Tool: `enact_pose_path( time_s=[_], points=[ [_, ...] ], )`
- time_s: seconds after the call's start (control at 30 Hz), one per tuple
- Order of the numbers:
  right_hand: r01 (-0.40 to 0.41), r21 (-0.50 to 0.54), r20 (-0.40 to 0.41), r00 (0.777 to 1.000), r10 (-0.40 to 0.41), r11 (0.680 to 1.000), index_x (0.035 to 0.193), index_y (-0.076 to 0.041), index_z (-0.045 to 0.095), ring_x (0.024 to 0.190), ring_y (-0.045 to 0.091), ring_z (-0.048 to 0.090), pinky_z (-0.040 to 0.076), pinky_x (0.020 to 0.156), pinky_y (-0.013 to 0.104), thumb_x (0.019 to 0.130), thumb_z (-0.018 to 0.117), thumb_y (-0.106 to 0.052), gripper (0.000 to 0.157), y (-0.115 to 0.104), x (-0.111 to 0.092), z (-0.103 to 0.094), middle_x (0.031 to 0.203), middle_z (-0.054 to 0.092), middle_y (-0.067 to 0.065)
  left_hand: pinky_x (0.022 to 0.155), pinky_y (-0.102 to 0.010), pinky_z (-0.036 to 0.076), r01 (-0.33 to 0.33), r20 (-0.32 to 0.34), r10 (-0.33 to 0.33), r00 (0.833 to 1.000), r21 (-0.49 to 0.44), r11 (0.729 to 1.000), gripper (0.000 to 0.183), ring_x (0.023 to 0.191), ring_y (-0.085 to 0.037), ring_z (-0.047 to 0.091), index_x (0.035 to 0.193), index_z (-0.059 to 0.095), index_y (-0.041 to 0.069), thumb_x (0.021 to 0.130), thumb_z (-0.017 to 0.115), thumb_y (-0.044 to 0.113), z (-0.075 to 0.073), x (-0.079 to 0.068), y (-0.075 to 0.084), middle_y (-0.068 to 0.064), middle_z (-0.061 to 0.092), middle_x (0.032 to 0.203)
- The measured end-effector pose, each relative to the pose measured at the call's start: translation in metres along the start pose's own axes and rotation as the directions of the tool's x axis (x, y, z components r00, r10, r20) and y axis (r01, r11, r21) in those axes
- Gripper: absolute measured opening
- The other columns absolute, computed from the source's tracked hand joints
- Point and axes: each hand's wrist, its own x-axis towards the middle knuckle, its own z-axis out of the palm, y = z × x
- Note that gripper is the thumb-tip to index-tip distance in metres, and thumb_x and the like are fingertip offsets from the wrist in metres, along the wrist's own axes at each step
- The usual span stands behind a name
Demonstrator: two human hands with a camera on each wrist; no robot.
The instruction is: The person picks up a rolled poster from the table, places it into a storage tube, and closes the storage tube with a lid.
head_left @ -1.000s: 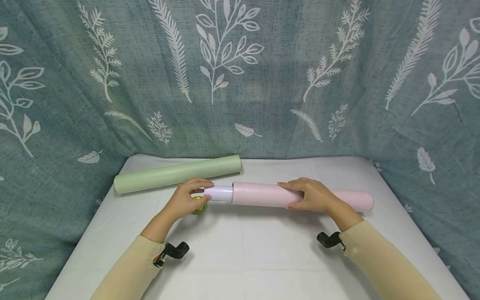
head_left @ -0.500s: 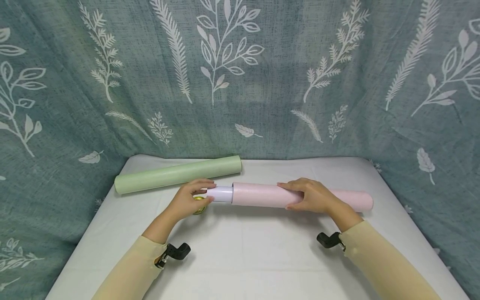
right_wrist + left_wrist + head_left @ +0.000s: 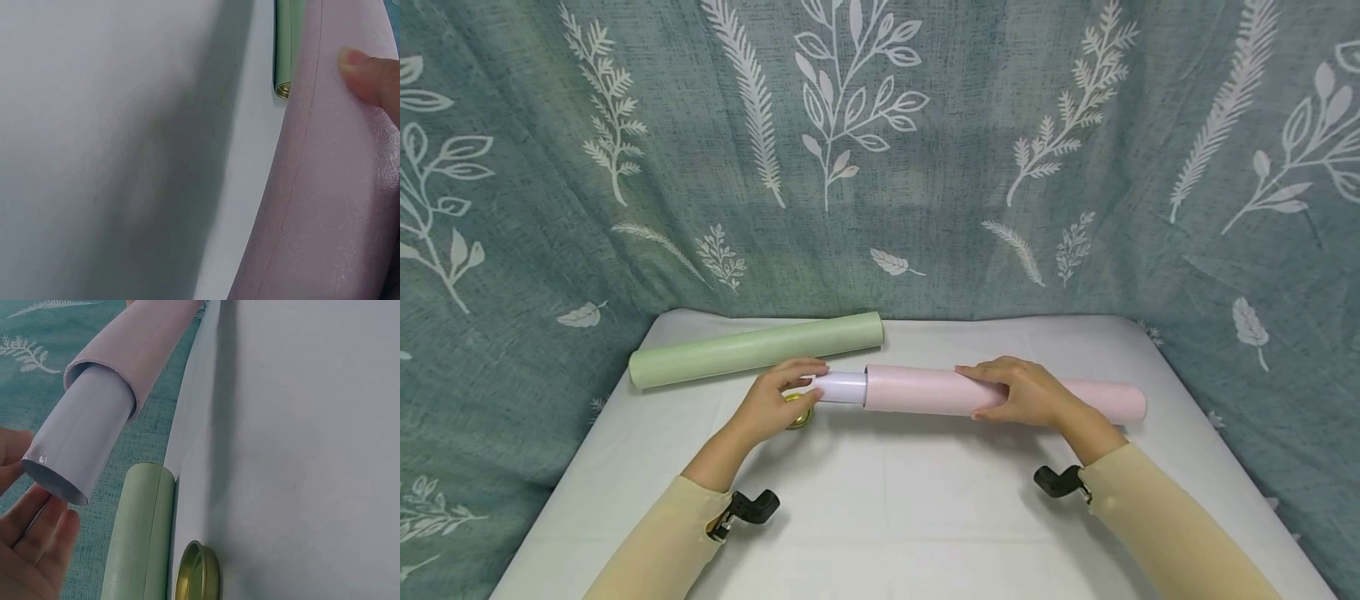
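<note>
A pink tube (image 3: 917, 389) lies level in my right hand (image 3: 1022, 390), which grips it near its middle with the thumb in front and fingers over the top. From the tube's open left end sticks a hollow whitish roll (image 3: 842, 388), seen end-on in the left wrist view as a thin-walled roll (image 3: 81, 434). My left hand (image 3: 778, 400) holds the outer end of this roll between thumb and fingers. Below the left hand, partly hidden by it, a round gold lid (image 3: 199, 575) stands beside the green tube. The right thumb (image 3: 369, 75) presses on the pink surface.
A green tube (image 3: 752, 350) lies slanted at the back left of the white-covered table (image 3: 887, 508). Its end in the right wrist view shows a gold rim. A teal leaf-patterned curtain (image 3: 955, 167) hangs behind and along both sides.
The left hand has shifted slightly right and then a little back, still at the roll's end. Slightly less of the whitish roll shows than before. The right hand and pink tube stay put.
</note>
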Motion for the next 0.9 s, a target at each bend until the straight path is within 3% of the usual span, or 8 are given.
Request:
enact_pose_path(
  time_s=[0.27, 0.6, 0.9],
  points=[
    [0.009, -0.008, -0.011, 1.000, -0.009, 1.000, 0.142, -0.032, 0.059, 0.116, 0.024, 0.061, 0.050, 0.094, 0.049, 0.076, 0.086, -0.045, 0.072, 0.0021, -0.0011, 0.0011, 0.128, 0.067, 0.002, 0.103, -0.039, 0.049, 0.047, -0.006, -0.047, 0.999, 0.021, 0.999, 0.032, 0.126, -0.026, 0.057, 0.127, 0.069, 0.010, 0.095, 0.071, 0.014, -0.0019, 0.0006, -0.0011, -0.005, 0.061, 0.134],
    [0.024, -0.034, -0.035, 0.999, -0.025, 0.999, 0.141, -0.030, 0.060, 0.115, 0.026, 0.062, 0.050, 0.094, 0.051, 0.076, 0.086, -0.045, 0.071, 0.0018, -0.0027, 0.0017, 0.126, 0.068, 0.005, 0.103, -0.041, 0.048, 0.066, -0.002, -0.067, 0.998, -0.099, 0.993, 0.040, 0.124, -0.032, 0.058, 0.136, 0.061, 0.006, 0.098, 0.067, 0.015, 0.0002, -0.0004, -0.0065, -0.017, 0.058, 0.137],
    [0.000, -0.029, -0.011, 1.000, -0.001, 1.000, 0.142, -0.031, 0.060, 0.117, 0.024, 0.062, 0.050, 0.096, 0.049, 0.076, 0.086, -0.044, 0.072, 0.0015, -0.0020, 0.0000, 0.128, 0.067, 0.003, 0.092, -0.031, 0.054, 0.180, 0.031, -0.177, 0.984, -0.201, 0.963, 0.040, 0.123, -0.031, 0.059, 0.135, 0.061, 0.005, 0.098, 0.067, 0.018, 0.0006, -0.0017, -0.0087, -0.015, 0.060, 0.135]
  ],
)
